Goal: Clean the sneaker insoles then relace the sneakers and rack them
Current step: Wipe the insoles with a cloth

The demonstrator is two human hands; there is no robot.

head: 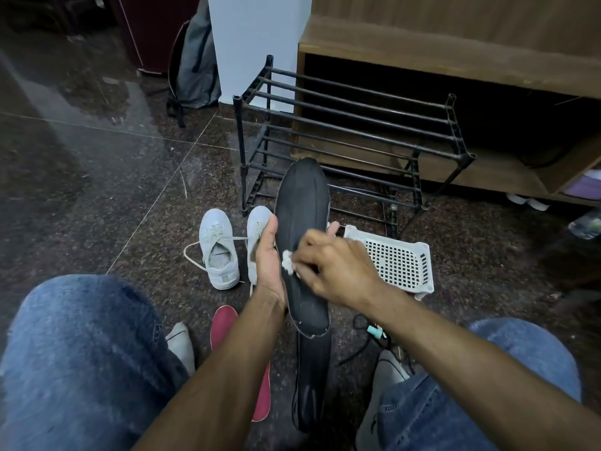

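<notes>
left hand (268, 255): grips the left edge of a black insole (302, 209), thumb up along that edge, fingertips showing past the right edge; the grip is closed round the insole.
right hand (331, 265): pinches a small white wad (287, 261) in a narrow grip and presses it on the face of the held insole, near its middle.
black insole: held up in the air above the floor (97, 177), toe end pointing away toward the rack, heel end toward the person; heel edge looks frayed.
second black insole (312, 379): lies flat on the floor between the knees, just under the held one.
red insole (240, 359): lies on the floor to the left of the second black insole, partly hidden by the left forearm.
white sneakers (219, 252): a pair upright on the floor, toes away, just in front of the rack's left leg; the left one has a loose lace trailing out, the right one is partly behind the left hand.
shoe rack (351, 131): black, barred, two tiers, stands against a wooden cabinet (455, 43).
white basket (400, 262): perforated plastic, on the floor right of the hands, beside the rack.
black lace (361, 340): loose on the floor below the right forearm.
grey backpack (195, 60): leans by the wall at the far side of the floor.
</notes>
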